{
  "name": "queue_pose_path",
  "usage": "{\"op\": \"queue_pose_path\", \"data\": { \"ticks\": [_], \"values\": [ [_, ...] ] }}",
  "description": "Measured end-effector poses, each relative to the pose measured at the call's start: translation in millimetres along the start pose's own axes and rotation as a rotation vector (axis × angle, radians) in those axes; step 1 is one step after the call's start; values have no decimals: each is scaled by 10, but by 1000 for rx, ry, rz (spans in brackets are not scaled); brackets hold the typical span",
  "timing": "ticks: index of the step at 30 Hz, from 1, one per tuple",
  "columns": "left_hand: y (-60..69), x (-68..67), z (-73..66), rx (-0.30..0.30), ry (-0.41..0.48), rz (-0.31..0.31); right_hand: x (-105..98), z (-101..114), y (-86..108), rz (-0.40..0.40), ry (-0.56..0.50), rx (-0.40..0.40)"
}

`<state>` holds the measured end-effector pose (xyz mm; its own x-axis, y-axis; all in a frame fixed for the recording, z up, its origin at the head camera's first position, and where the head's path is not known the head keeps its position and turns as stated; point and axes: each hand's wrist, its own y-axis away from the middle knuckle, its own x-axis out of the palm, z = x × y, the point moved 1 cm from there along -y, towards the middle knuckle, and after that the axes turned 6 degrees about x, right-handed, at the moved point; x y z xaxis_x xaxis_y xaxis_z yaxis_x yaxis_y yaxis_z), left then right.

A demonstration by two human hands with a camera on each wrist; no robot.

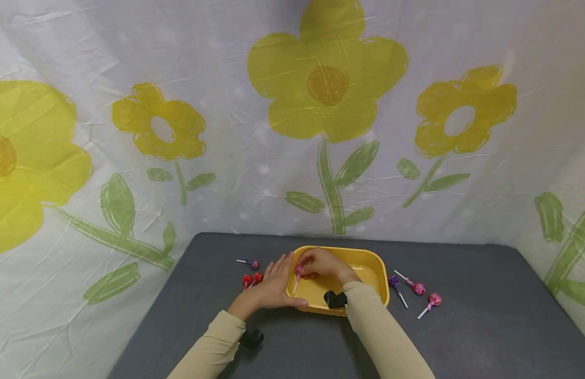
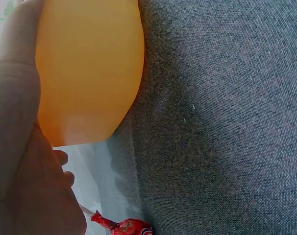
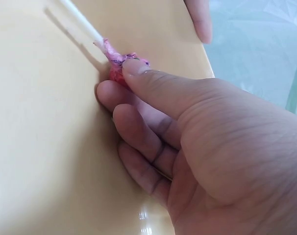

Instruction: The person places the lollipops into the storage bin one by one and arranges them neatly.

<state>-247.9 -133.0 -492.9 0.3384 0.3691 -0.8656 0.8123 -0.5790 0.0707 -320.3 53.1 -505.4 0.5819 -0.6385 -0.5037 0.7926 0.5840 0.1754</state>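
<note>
Right grip (image 1: 323,262) pinching a round, pink-wrapped lollipop (image 3: 112,57) inside the yellow, rounded-rectangular plastic tray (image 1: 368,273), the lollipop's white stick (image 3: 85,20) running bodyward, while the straight-fingered left grip (image 1: 272,288) rests against the tray, just leftward.

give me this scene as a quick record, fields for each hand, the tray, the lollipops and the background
left hand: the left hand rests against the left side of the tray
right hand: the right hand pinches a pink lollipop inside the tray
tray: yellow tray, on a dark grey table
left of tray: dark lollipop, two red lollipops
right of tray: purple lollipop, two pink lollipops
background: flower-print cloth
</note>
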Motion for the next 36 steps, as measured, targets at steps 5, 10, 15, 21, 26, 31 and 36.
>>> {"op": "queue_pose_path", "data": {
  "ticks": [5, 10, 15, 21, 26, 31, 36],
  "values": [
    [-11, 12, 18, -6, -4, -2, 18, 12, -2, -13, -5, 19],
    [-16, 16, 24, -9, -5, -3, 20, 15, -1, -23, 1, 17],
    [-15, 12, 21, -8, -8, 0, 17, 14, 3, -34, 14, 31],
    [-12, 14, 19, -4, -5, 2, 12, 27, 14, -34, 19, 41],
    [-14, 10, 18, -2, -1, -2, -2, 65, 30, -14, 7, 35],
    [-23, 14, 24, -1, 0, -2, -17, 93, 30, -2, 19, 50],
    [-17, 16, 26, 4, -3, -9, -42, 98, 10, -19, 69, 54]
  ]
}}
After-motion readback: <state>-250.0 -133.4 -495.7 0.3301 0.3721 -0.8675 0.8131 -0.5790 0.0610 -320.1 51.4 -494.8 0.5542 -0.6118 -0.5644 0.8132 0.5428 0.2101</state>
